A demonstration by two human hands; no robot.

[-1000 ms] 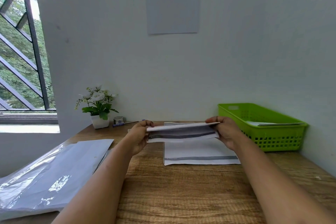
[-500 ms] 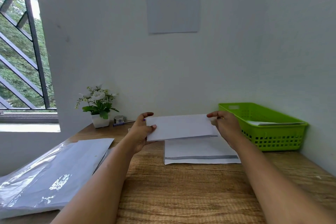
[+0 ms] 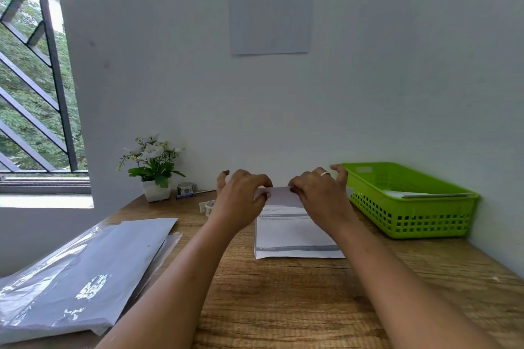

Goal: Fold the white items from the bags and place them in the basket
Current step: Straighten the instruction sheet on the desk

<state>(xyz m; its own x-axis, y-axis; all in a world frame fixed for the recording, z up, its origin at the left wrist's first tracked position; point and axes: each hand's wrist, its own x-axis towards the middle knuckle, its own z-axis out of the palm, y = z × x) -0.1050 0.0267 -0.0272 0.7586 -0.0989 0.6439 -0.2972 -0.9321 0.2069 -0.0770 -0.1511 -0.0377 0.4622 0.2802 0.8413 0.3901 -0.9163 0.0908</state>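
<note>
Both hands have slid inward from the ends of the folded white item [image 3: 279, 196] to its middle.

The left hand [image 3: 241, 201] and right hand [image 3: 321, 198] sit close together, fingers curled over the item and thumbs pinching its upper edge (a ring shows on the right hand). The item is low over a flat white sheet [image 3: 297, 238] lying on the bench [image 3: 283, 306]; whether the two touch I cannot tell. The green basket [image 3: 411, 221] stands at the right against the wall, a white piece [image 3: 419, 194] inside. Clear bags [image 3: 85, 263] lie at the left, with a potted plant [image 3: 154, 170] at the back.
</note>
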